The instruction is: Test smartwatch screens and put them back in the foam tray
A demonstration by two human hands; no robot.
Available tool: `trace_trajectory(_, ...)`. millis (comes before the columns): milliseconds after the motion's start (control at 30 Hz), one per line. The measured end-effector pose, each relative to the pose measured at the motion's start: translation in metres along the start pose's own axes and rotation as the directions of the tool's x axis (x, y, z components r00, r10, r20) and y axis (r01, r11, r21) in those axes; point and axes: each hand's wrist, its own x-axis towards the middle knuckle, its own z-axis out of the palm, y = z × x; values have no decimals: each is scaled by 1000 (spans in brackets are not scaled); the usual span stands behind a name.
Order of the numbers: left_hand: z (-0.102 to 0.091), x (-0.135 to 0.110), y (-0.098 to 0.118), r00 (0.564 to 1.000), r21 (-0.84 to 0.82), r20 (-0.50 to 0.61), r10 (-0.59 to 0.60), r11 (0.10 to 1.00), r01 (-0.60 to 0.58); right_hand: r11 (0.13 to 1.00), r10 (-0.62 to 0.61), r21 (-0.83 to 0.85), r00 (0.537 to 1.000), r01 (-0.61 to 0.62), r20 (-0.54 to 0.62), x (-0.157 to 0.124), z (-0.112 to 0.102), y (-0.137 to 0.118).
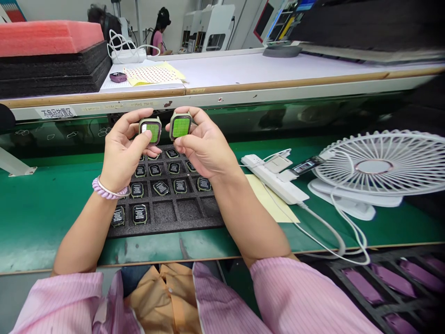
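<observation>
My left hand [123, 148] grips a small smartwatch body [150, 131] with a lit green screen, the thumb lying across the glass. My right hand [205, 144] holds a second watch body [181, 126], also showing a green grid screen. Both are raised side by side above a black foam tray [174, 215]. Several more watch bodies [139, 214] with dark screens sit in the tray's pockets. Some pockets at the tray's front right are bare.
A white power strip [274, 182] with cables, a yellow sheet [269, 202] and a white desk fan [378, 164] lie to the right on the green mat. Black and pink foam stacks [52, 55] sit at the far left shelf. A person [160, 32] works in the background.
</observation>
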Motion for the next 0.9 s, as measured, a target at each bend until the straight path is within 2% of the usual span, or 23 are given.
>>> trace_trajectory(167,-1,1,1,1000,-33,4,-16,999,16,1000,4,13,1000,-4,-5,0,1,-2)
trace_trajectory(333,0,1,-2,998,-34,-54,-17,999,15,1000,6,16,1000,-6,-4,-1,1,-2)
trace_trajectory(533,0,1,0,1000,-20,0,-8,1000,8,1000,5,14,1000,-5,-5,-1,0,-1)
trace_trajectory(900,4,1,3,999,-104,11,-51,993,52,1000,-7,-26,1000,7,16,1,-7,1)
